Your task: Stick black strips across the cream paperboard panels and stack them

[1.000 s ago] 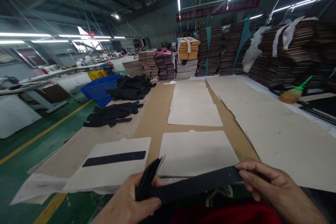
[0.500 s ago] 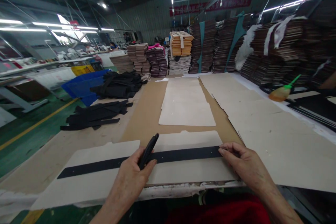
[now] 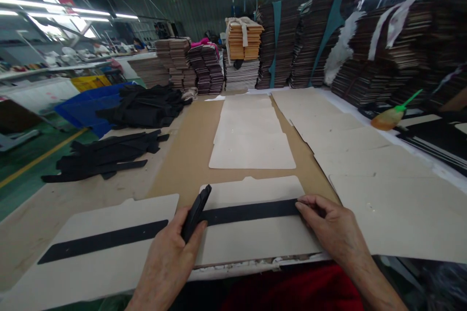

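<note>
My left hand [image 3: 170, 248] is closed around a folded bundle of black strips [image 3: 196, 214] that tilts up and to the right. Thumb and fingertips of my right hand [image 3: 330, 226] pinch the right end of a flat black strip [image 3: 251, 211]. That strip lies across a beige board [image 3: 255, 240] with rounded corners and a small tab on its far edge; its left end runs behind my left hand. To the left, a second beige board [image 3: 120, 214] carries another black strip [image 3: 105, 241] across its middle.
Beige boards [image 3: 250, 148] lie farther back on a brown sheet, with larger overlapping ones [image 3: 383, 199] at right. Heaps of black strips [image 3: 109, 153] sit at left beside a blue bin [image 3: 78, 109]. A squeeze bottle with green nozzle [image 3: 388, 117] lies right; tall stacks [image 3: 277, 53] line the back.
The view has tilted down and shifted a little, so the boards and heaps sit farther left. Both hands keep their grips, and the black strip stays on the front board.
</note>
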The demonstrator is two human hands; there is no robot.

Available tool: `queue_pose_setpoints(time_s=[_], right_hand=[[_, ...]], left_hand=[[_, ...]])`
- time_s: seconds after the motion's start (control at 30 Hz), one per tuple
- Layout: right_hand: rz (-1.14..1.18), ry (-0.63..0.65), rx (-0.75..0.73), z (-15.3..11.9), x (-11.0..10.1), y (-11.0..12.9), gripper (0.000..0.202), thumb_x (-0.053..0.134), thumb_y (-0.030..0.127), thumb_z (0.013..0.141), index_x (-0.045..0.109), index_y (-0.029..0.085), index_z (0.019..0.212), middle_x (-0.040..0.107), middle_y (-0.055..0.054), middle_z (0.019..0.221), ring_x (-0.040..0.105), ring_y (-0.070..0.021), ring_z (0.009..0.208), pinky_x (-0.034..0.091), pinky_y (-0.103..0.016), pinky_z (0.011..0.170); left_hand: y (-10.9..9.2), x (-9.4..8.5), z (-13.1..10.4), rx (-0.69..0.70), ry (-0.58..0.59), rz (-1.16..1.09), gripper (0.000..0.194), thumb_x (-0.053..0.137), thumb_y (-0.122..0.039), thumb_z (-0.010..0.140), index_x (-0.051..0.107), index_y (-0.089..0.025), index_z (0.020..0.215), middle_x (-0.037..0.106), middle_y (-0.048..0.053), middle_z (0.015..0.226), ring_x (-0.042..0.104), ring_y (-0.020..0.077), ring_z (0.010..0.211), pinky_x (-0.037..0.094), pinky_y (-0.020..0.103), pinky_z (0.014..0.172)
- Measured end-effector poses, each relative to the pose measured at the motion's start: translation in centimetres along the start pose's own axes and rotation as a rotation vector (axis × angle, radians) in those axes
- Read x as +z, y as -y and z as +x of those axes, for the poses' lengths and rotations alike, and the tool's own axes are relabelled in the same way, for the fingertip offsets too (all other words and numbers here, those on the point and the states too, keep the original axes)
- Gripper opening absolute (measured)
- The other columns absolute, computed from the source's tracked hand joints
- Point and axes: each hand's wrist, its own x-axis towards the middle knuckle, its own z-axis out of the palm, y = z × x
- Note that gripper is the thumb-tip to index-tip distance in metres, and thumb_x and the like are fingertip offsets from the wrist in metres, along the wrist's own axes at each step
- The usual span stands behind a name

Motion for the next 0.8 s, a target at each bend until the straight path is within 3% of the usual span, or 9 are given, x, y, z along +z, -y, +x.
queue_pose_setpoints(time_s=[0.23, 0.8], right_hand=[[-0.046, -0.043, -0.019, 0.17, 0.53, -0.82, 0.03, 0.059, 0.051, 0.076, 0.074, 0.027, 0.088, 0.074, -0.002, 0.091, 0.067, -0.0236, 0.088, 0.05, -0.035, 0.081], [-0.092, -0.119, -0.168, -0.14, 0.79, -0.83, 0.022, 0.058, 0.041, 0.081, 0.072, 0.026, 0.086, 0.074, 0.0, 0.087, 0.069, -0.0192, 0.08, 0.053, -0.03, 0.073]], left_hand=[[0.33, 0.54, 0.4, -0.046, 0.009, -0.006, 0.041, 0.044, -0.051, 0.085, 0.055, -0.028, 0.118, 0.071, 0.002, 0.101, 0.065, 0.027, 0.095, 0.045, 0.034, 0.081], [0.16, 0.82, 0.55, -0.024, -0.009, 0.029, 0.041, 0.043, -0.051, 0.086, 0.056, -0.025, 0.115, 0.072, 0.003, 0.098, 0.067, 0.0263, 0.092, 0.047, 0.034, 0.078]])
